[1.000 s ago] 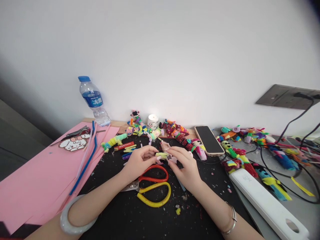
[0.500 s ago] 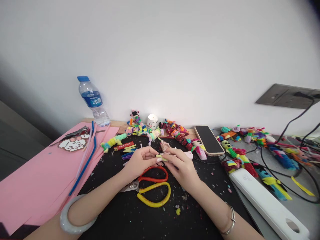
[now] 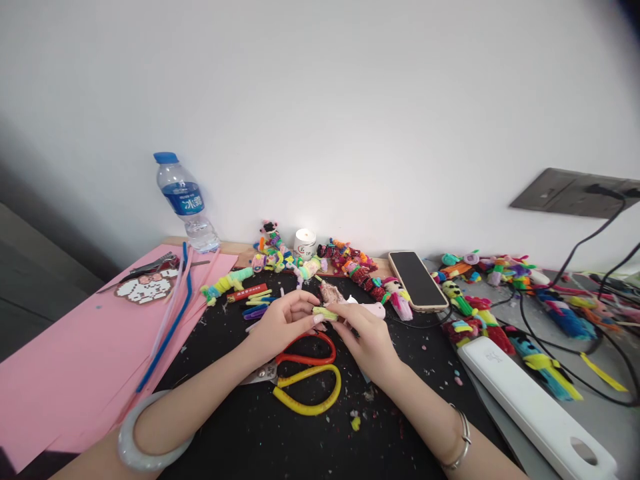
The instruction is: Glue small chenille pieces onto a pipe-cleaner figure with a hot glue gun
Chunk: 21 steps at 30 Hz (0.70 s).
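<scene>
Fingertips of left hand (image 3: pixel 280 325) and right hand (image 3: pixel 364 335) were pinched on a small yellow-green fuzzy piece (image 3: pixel 324 312), held between them, long axis left-right, above the black mat (image 3: pixel 240 427). Scissors (image 3: pixel 300 375) were recorded just nearer the body.

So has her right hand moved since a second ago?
Yes, slightly. The right hand has drawn in leftward toward the left hand, judged against the scissors, and both pinch the yellow-green piece.

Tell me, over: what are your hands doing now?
Left hand and right hand both pinch a small yellow-green fuzzy piece. Scissors lie just under the hands. Nothing blocking.
</scene>
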{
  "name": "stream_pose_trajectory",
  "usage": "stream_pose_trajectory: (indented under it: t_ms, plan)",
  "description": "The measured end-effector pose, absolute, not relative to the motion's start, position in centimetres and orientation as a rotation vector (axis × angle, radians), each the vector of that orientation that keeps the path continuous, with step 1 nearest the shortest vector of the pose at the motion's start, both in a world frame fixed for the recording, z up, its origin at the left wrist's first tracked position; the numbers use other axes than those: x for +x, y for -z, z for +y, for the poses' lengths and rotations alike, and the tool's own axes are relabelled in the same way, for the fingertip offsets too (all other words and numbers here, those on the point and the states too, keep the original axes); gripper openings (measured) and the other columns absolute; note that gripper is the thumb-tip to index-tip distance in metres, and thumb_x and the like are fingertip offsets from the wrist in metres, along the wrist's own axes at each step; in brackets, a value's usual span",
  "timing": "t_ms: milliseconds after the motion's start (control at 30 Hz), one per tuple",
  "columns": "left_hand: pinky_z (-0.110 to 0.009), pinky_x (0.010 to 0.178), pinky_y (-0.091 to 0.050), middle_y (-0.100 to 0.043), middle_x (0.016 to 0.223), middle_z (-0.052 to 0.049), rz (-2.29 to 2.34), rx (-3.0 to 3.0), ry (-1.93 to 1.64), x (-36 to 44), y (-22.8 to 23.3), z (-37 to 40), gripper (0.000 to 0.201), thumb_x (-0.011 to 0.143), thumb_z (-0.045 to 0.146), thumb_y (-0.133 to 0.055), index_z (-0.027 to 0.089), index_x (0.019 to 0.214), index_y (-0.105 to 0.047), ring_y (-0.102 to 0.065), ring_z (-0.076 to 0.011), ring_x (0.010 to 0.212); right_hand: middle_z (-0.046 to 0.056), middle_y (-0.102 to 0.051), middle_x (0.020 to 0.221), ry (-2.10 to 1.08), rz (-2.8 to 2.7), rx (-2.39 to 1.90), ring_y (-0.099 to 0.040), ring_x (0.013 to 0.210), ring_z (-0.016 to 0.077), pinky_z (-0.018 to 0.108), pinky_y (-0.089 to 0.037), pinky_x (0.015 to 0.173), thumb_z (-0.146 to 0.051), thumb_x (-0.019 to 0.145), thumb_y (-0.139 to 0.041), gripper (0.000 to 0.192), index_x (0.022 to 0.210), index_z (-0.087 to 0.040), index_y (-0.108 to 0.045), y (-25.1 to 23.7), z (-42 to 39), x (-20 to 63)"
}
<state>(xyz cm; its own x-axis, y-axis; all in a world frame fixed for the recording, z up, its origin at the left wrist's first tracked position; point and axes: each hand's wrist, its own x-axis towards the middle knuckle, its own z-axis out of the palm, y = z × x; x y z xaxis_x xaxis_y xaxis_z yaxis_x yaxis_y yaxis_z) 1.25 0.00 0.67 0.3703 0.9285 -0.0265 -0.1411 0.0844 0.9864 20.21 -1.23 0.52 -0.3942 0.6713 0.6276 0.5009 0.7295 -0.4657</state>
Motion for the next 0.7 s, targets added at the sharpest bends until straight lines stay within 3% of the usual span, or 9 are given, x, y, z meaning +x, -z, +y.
stream_pose_trajectory:
  t_ms: [200,700]
  plan:
    - [-0.029,0.08,-0.054,-0.066,0.097,-0.004,0.837,1.457,-1.061,1.02,-0.41,-0.17,0.031,0.075,0.022,-0.068,0.019,0.103,-0.057,-0.065,-0.017,0.091,0.007,-0.071,0.094,-0.351,-2.031,-0.934,-0.066,0.084,0.0168,0.028,-0.055,0.076,-0.012,0.086,-0.054,0.023,0.106,-0.018,-0.062,-0.98,-1.25,20.26]
    - [-0.026,0.073,-0.054,-0.07,0.089,-0.004,1.058,1.932,-1.141,0.45,-1.01,-0.38,0.012,0.079,0.023,-0.064,0.019,0.09,-0.066,-0.066,-0.016,0.079,0.006,-0.069,0.09,-0.385,-2.04,-0.935,-0.065,0.078,0.0161,0.027,-0.054,0.072,-0.016,0.087,-0.055,0.019,0.104,-0.019,-0.061,-1.11,-1.37,20.21]
